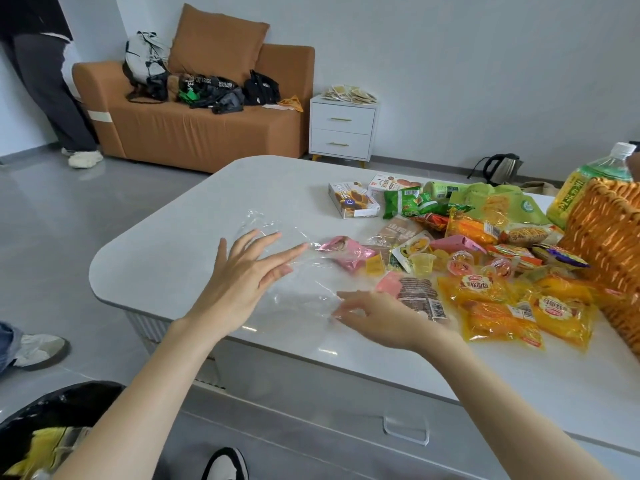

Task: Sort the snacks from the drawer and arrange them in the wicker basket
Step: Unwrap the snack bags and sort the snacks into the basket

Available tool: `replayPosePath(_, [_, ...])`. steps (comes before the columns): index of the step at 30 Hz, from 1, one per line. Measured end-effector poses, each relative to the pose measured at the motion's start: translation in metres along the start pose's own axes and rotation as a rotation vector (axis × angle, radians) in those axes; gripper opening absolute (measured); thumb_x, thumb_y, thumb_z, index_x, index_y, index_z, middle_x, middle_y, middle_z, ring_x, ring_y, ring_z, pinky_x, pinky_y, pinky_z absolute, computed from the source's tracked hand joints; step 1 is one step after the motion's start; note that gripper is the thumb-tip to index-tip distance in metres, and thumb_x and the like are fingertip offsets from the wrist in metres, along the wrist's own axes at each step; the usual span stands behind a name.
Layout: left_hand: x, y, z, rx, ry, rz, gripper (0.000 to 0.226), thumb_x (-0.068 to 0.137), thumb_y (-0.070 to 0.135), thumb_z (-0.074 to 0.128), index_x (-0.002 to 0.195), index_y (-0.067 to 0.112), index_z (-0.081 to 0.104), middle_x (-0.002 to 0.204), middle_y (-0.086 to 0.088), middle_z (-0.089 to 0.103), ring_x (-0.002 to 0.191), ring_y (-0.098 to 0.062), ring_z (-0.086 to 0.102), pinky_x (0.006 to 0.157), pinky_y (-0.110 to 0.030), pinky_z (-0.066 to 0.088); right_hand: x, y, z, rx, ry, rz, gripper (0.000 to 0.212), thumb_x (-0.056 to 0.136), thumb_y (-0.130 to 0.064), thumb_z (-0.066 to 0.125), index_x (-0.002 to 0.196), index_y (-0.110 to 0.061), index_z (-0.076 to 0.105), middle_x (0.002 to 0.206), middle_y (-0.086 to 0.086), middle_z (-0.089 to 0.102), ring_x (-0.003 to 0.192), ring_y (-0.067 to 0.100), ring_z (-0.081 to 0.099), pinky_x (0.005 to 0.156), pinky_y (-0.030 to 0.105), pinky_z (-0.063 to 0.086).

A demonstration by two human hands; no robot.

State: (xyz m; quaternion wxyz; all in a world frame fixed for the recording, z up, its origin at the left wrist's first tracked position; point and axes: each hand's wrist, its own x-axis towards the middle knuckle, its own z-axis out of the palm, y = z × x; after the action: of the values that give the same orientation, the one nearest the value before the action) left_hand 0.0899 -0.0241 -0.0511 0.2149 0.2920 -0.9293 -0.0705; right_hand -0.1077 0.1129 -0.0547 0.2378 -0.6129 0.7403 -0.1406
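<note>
Sorting looks barely begun: left hand (249,268) spreads open over a clear bag (301,289), right hand (381,317) is at its edge, grip unclear, snacks (485,289) lie heaped on the table (173,254) beside the basket (602,230); next, probably shift the bag aside.

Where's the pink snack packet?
In the head view, the pink snack packet lies centre, between the clear plastic bag on its left and the yellow jelly cup.

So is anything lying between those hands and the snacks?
Only a crumpled clear plastic bag, spread on the table under both hands, between the left hand and the pink packet. The right hand is next to the brown-striped packet. The wicker basket adjoins the pile at the right.
</note>
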Motion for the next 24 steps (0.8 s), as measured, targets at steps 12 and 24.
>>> replayPosePath(12, [0.015, 0.019, 0.009, -0.173, 0.015, -0.161, 0.068, 0.074, 0.075, 0.039, 0.132, 0.042, 0.051, 0.141, 0.001, 0.048, 0.135, -0.025, 0.036, 0.111, -0.05, 0.024, -0.032, 0.041, -0.009, -0.326, 0.147, 0.153, 0.08, 0.088, -0.058, 0.054, 0.149, -0.047, 0.004, 0.16, -0.007, 0.007, 0.143, 0.032, 0.012, 0.112, 0.051, 0.025])
replayPosePath(24, [0.024, 0.045, 0.057, 0.161, -0.321, -0.434, 0.072, 0.093, 0.056, 0.041, 0.151, 0.024, 0.012, 0.157, -0.011, 0.015, 0.142, -0.039, 0.015, 0.109, -0.054, 0.025, -0.026, 0.062, -0.001, -0.298, 0.465, 0.091, 0.025, 0.097, -0.044, 0.046, 0.116, -0.03, 0.036, 0.113, -0.01, 0.065, 0.106, 0.021, 0.054, 0.058, 0.031, 0.042])
